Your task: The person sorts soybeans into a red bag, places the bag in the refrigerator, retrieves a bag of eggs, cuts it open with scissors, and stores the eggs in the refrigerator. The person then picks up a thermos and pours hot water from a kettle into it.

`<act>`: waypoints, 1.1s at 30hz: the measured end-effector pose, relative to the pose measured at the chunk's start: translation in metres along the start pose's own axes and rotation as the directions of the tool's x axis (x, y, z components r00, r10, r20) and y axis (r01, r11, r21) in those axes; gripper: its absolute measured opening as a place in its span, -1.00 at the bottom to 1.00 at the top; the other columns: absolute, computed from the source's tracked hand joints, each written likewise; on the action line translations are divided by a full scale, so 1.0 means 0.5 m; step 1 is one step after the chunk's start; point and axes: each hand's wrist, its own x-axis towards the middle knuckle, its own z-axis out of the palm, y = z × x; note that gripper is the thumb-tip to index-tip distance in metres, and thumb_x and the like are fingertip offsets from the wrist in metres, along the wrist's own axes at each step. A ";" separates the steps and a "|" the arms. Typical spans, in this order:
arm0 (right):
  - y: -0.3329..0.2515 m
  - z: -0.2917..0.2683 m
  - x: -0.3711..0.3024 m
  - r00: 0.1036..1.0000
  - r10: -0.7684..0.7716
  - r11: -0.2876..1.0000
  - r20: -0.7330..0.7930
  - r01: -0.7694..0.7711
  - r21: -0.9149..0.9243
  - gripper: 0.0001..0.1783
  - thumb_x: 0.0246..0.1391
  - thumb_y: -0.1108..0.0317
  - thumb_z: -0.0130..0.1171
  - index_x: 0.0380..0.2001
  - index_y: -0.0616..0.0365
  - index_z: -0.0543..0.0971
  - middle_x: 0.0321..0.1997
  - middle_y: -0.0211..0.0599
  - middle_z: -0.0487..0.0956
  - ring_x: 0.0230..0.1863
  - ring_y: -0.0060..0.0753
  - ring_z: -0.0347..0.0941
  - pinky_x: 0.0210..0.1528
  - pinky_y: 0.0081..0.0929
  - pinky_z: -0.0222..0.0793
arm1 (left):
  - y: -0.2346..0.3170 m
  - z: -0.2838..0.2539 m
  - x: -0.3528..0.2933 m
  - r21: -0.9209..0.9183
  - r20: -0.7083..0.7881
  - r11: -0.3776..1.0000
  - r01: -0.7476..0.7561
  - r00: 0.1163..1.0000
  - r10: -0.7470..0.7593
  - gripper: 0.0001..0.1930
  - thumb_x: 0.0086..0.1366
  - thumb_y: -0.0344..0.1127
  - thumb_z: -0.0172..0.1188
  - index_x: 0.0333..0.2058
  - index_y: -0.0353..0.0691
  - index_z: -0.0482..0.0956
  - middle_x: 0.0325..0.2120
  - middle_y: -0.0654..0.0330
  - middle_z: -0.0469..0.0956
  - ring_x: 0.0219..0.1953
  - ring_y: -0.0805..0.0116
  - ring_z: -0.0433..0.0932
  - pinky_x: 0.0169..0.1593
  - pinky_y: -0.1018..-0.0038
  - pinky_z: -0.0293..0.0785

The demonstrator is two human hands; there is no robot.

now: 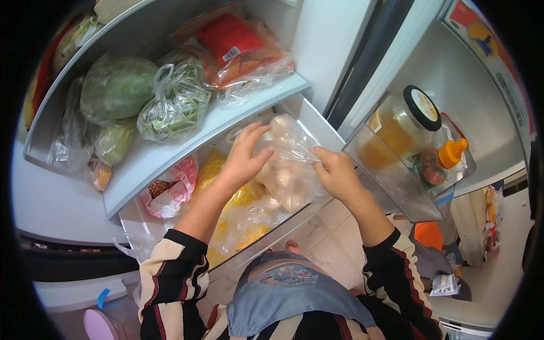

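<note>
A clear plastic bag [290, 180] of pale, rounded things that look like eggs lies at the right end of a pulled-out fridge drawer [318, 120]. My right hand [339, 174] is closed, pinching the gathered plastic at the bag's upper right. Over the bag's left side, my left hand [247, 154] is open with its fingers stretched out, and whether it touches the plastic I cannot tell. Yellow items in clear plastic [232, 218] lie beneath my left forearm. Farther left in the drawer is a pink and white bag [177, 187] with something brown showing inside.
Above the drawer, a shelf [238, 122] holds a large wrapped green vegetable [116, 90], bagged leafy greens [175, 105] and a red-labelled package [232, 48]. The open door at right carries a bin [391, 184] with a black-lidded jar [399, 122] and an orange-capped bottle [447, 156].
</note>
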 end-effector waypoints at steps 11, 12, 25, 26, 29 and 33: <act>0.004 -0.002 0.026 0.958 0.247 0.964 0.143 -0.227 -0.139 -0.53 -0.01 0.14 0.13 -0.12 0.28 0.44 -0.25 0.14 0.47 -0.18 0.18 0.42 -0.17 -0.11 0.33 | -0.032 0.112 0.018 0.317 0.156 0.935 -0.160 0.981 0.115 -0.49 0.13 -0.04 0.18 0.07 0.00 0.42 0.20 0.02 0.18 0.21 -0.04 0.14 0.23 0.16 0.06; -0.005 -0.011 0.009 0.965 0.218 0.971 0.149 -0.198 -0.134 -0.47 -0.01 0.11 0.14 -0.06 0.28 0.42 -0.23 0.13 0.47 -0.18 0.16 0.42 -0.15 -0.13 0.33 | -0.035 0.107 0.018 0.229 0.173 0.964 -0.136 0.980 0.097 -0.48 0.13 -0.03 0.17 0.08 0.01 0.41 0.20 0.02 0.18 0.21 -0.04 0.14 0.23 0.16 0.06; -0.022 -0.015 -0.130 0.978 -0.123 0.990 -0.166 0.109 -0.093 -0.30 -0.09 0.30 0.22 0.15 0.23 0.26 0.09 -0.03 0.30 0.14 -0.04 0.18 0.24 -0.07 -0.03 | -0.037 0.117 0.088 0.269 0.052 0.940 0.212 0.971 -0.234 -0.30 -0.08 0.08 0.22 0.11 0.04 0.39 0.20 0.05 0.15 0.25 -0.01 0.10 0.24 0.05 -0.05; -0.019 -0.014 -0.133 0.977 -0.121 0.991 -0.174 0.109 -0.078 -0.30 -0.10 0.30 0.22 0.15 0.23 0.26 0.09 -0.03 0.30 0.15 -0.04 0.18 0.24 -0.06 -0.04 | -0.028 0.120 0.089 0.279 0.097 0.941 0.192 0.969 -0.227 -0.29 -0.09 0.09 0.22 0.10 0.04 0.39 0.20 0.06 0.15 0.26 0.02 0.10 0.24 0.04 -0.07; -0.013 -0.012 -0.137 0.973 -0.122 0.992 -0.194 0.117 -0.039 -0.31 -0.10 0.32 0.21 0.14 0.24 0.27 0.11 -0.04 0.30 0.16 -0.04 0.17 0.25 -0.05 -0.05 | -0.051 0.104 0.086 0.124 0.118 0.984 0.130 0.982 -0.145 -0.35 -0.01 0.06 0.20 0.09 0.01 0.40 0.17 0.05 0.22 0.22 0.08 0.18 0.23 0.13 0.03; -0.010 -0.010 -0.138 0.956 -0.127 0.990 -0.266 0.137 0.019 -0.35 -0.13 0.35 0.22 0.09 0.26 0.33 0.10 -0.03 0.31 0.16 0.00 0.18 0.23 -0.07 0.01 | -0.083 0.092 0.108 -0.083 0.107 0.984 0.155 0.984 -0.146 -0.51 0.24 -0.02 0.06 0.08 -0.15 0.40 -0.02 0.03 0.45 0.08 0.16 0.38 0.15 0.43 0.22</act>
